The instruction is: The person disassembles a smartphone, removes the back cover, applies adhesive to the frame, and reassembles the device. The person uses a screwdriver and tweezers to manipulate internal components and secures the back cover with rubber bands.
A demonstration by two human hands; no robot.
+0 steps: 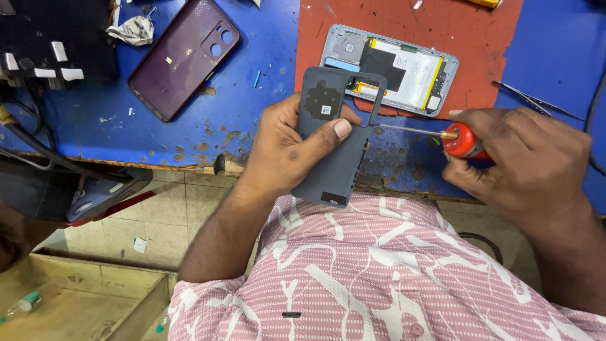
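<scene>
A: We begin at the left hand (287,148), middle of the frame. Its grip is closed on a dark grey, flat plastic inner phone cover with a camera cut-out (334,136), thumb pressed across the face, fingers behind, so the cover is held in the air just above the near edge of the tabletop.

B: And our right hand (530,164), at the right, has its grip wrapped round a small screwdriver with a red handle and thin metal shaft (442,134); the tip points left and reaches the cover's right edge.

A: We judge that cover light and thin, stiff enough to hold flat yet likely to bend or crack if twisted. Taking it by the long edges, away from the narrow frame round the cut-out, looks safest.

B: Further out, at upper centre, an opened phone body with a white and black battery exposed (390,68) lies on a red mat (467,38).

A: At upper left a purple phone back shell (184,57) lies on the blue, scuffed tabletop (265,113), with a crumpled scrap (134,29) beside it. Slim metal tweezers (536,101) lie at the right.
</scene>
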